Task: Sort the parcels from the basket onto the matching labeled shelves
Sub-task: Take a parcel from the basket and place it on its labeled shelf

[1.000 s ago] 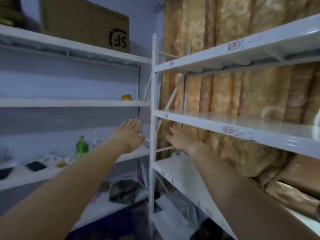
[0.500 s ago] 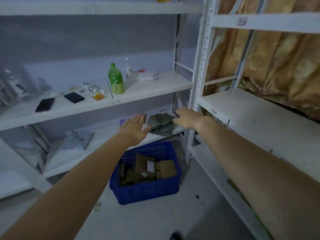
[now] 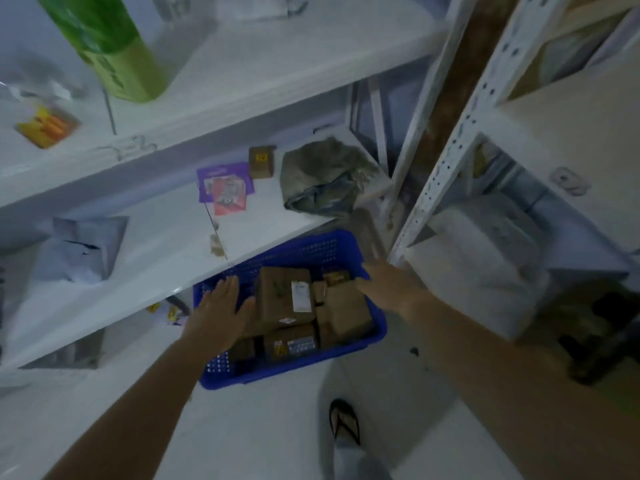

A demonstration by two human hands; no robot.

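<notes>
My left hand hovers flat, fingers straight, over the basket on the floor. My right hand, fingers loosely spread and empty, hangs over its right rim. The parcels lie inside.

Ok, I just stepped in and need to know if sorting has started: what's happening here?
A person stands over a blue basket on the floor that holds several brown parcels. Both hands are open and hold nothing: the left hand is beside the biggest parcel, and the right hand is over the basket's far right corner. No parcel has been lifted out yet.
</notes>
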